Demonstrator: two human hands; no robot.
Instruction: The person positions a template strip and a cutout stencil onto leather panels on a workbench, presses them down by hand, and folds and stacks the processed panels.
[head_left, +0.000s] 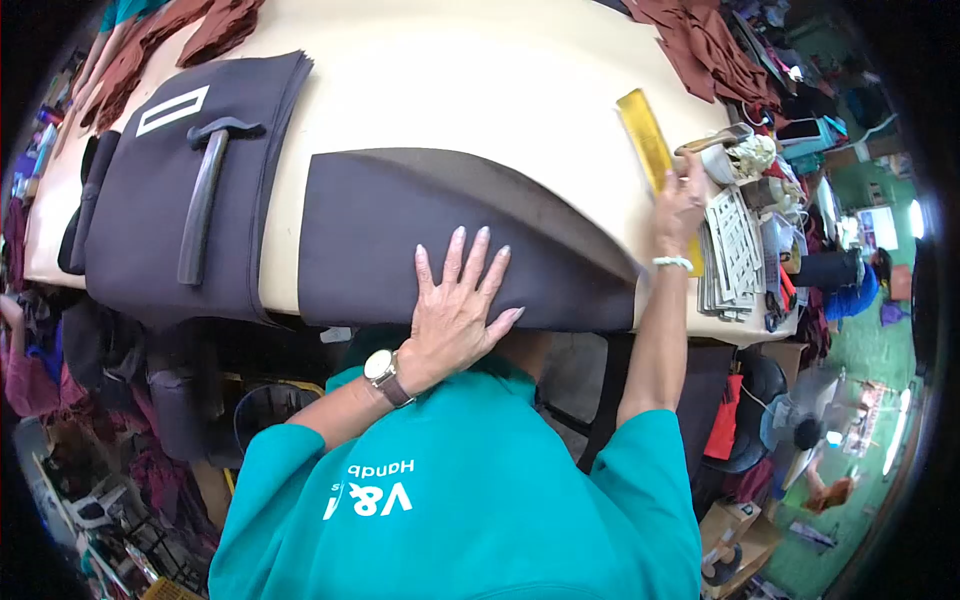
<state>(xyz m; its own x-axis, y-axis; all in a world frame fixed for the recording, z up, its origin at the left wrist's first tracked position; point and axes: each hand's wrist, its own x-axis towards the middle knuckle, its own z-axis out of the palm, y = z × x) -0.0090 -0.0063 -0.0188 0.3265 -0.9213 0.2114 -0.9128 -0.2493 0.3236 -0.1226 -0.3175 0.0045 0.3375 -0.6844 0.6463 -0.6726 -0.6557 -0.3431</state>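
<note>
My left hand lies flat with fingers spread on a dark folded fabric piece at the table's front edge. The fabric's upper layer curves down to a point on the right. My right hand is beside a yellow ruler, with its fingers curled. Part of the ruler is hidden by the hand, and what the fingers grip cannot be made out. Near the fingertips is a wooden-handled tool.
A hammer rests on stacked dark fabric at left. White patterned sheets, baskets and small tools crowd the table's right side. Brown fabric lies at the back right. Another person's arm shows at top left.
</note>
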